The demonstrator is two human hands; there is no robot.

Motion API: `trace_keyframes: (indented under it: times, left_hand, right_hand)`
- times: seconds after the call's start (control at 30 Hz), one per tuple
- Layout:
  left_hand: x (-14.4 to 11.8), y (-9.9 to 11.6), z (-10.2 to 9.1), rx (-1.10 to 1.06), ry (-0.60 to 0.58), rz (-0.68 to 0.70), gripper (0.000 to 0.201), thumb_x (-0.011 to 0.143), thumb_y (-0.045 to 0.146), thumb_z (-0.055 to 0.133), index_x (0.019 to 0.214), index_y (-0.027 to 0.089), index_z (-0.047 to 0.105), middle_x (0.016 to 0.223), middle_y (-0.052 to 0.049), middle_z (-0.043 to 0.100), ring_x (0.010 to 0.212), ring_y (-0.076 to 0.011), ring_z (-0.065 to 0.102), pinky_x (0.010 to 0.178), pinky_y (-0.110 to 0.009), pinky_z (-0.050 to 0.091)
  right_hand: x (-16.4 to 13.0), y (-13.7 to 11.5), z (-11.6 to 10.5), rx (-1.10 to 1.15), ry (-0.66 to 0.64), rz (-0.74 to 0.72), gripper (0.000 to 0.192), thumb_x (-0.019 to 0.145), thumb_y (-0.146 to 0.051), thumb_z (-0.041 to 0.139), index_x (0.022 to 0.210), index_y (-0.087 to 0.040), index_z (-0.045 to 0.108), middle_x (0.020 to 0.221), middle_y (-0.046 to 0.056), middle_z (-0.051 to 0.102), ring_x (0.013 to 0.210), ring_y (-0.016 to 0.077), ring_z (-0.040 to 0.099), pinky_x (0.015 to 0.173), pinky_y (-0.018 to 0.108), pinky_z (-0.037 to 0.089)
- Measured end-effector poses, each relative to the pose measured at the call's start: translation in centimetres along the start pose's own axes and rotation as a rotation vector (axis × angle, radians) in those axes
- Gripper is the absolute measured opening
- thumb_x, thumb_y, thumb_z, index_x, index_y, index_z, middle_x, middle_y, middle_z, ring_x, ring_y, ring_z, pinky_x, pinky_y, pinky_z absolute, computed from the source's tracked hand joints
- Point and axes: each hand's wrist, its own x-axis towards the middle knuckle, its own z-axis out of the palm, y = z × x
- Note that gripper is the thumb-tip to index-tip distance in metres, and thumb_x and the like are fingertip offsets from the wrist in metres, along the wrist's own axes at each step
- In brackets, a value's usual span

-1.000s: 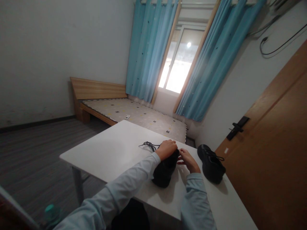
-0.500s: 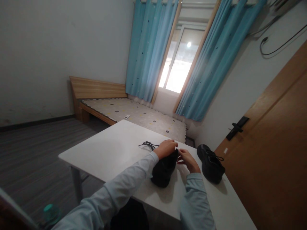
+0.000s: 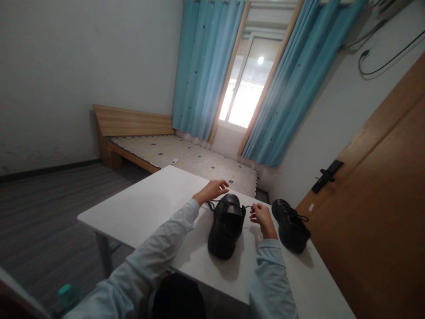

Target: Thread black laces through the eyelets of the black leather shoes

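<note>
A black shoe (image 3: 226,232) stands on the white table with its heel toward me. My left hand (image 3: 214,189) is just beyond its left side, fingers apart and nothing visible between them. Below that hand, part of the black shoelace (image 3: 210,205) lies loose at the shoe's left edge. On the other side, my right hand (image 3: 261,217) pinches a lace end that stretches out from the shoe's opening. A second black shoe (image 3: 292,228), its lace tied in a bow, sits farther right on the table.
The white table (image 3: 139,208) reaches left and forward to a bed (image 3: 186,153) with a small white remote (image 3: 174,161) on it. A wooden door (image 3: 375,212) stands on the right. A bottle with a green cap (image 3: 64,290) is low at the left.
My left hand has come off the front of the shoe and moved left, its fingers spreading. My right hand has shifted slightly right, drawing a lace end outward.
</note>
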Motion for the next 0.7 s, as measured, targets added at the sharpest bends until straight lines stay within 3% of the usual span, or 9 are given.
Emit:
trace_keyframes:
  times: [0.17,0.37,0.6,0.7]
  left_hand:
    - [-0.8,-2.6,-1.1,0.164,0.061,-0.134,0.023,0.081,0.029,0.054,0.098,0.017,0.066,0.095,-0.006,0.069,0.086,-0.0160,0.064,0.079,-0.023,0.046]
    - [-2.0,-5.1,-1.1,0.318,0.018,-0.366,0.021,0.077,0.030,0.057,0.094,0.022,0.067,0.097,-0.004,0.069,0.091,-0.0171,0.062,0.079,-0.023,0.045]
    - [-3.1,-6.0,-2.2,0.392,-0.018,-0.521,0.022,0.080,0.021,0.050,0.095,0.020,0.066,0.104,-0.013,0.066,0.094,-0.0243,0.062,0.077,-0.032,0.046]
    - [-3.2,-6.2,-2.7,0.375,-0.069,-0.541,0.026,0.083,0.034,0.048,0.089,0.017,0.067,0.095,-0.013,0.068,0.087,-0.0226,0.063,0.075,-0.030,0.046]
  right_hand:
    - [0.5,0.2,-0.1,0.043,0.083,-0.028,0.016,0.075,-0.029,0.053,0.063,-0.018,0.048,0.052,-0.004,0.052,0.037,0.0077,0.049,0.037,0.019,0.041]
    - [0.9,0.2,-0.2,0.062,0.170,-0.064,0.019,0.073,-0.033,0.053,0.063,-0.018,0.049,0.055,-0.003,0.054,0.037,0.0084,0.050,0.037,0.021,0.043]
    - [1.1,0.3,-0.5,0.063,0.253,-0.117,0.020,0.074,-0.036,0.052,0.065,-0.018,0.050,0.058,-0.003,0.055,0.038,0.0076,0.050,0.036,0.020,0.043]
    - [1.3,0.4,-0.6,0.062,0.283,-0.122,0.020,0.076,-0.035,0.050,0.066,-0.018,0.050,0.058,-0.002,0.055,0.038,0.0071,0.050,0.034,0.018,0.042]
